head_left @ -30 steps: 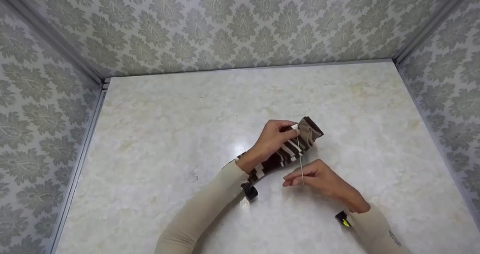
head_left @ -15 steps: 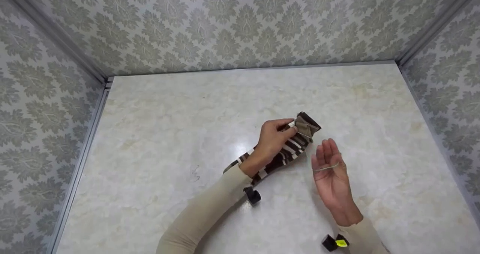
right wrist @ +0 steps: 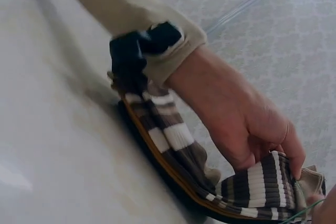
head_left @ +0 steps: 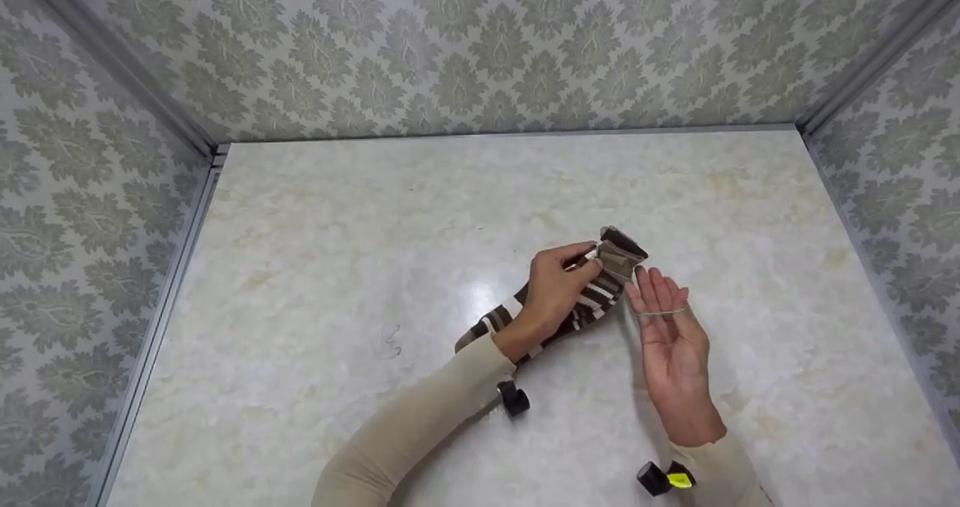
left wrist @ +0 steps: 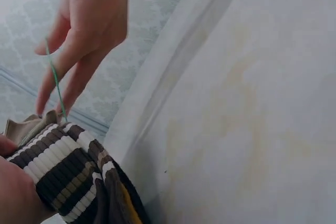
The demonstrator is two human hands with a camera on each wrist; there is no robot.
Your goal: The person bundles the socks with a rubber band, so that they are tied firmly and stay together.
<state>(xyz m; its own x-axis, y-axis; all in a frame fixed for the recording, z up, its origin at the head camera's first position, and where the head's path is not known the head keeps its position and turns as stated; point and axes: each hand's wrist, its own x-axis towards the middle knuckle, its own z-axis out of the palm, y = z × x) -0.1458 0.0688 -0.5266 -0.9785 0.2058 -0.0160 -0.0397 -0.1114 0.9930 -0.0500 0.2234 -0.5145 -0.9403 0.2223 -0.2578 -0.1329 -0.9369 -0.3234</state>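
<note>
Striped brown-and-white socks lie slantwise in layers on the table, with a tan and dark cuff end at the upper right. My left hand pinches them just below that cuff. Beside the cuff, my right hand is palm up with its fingers straight. A thin green rubber band stretches across those fingers. In the left wrist view the band runs from the right hand down to the socks. The right wrist view shows the layered socks under the left forearm; how the band passes beneath them is hidden.
The pale marbled table extends around both hands. A squiggly dark mark is on it to the left. Patterned wall panels stand at the back and sides. A black wrist camera hangs by the left sleeve.
My right hand has turned from sideways to palm up and moved up and right toward the cuff, the band now across its fingers. The left hand keeps its pinch on the socks.
</note>
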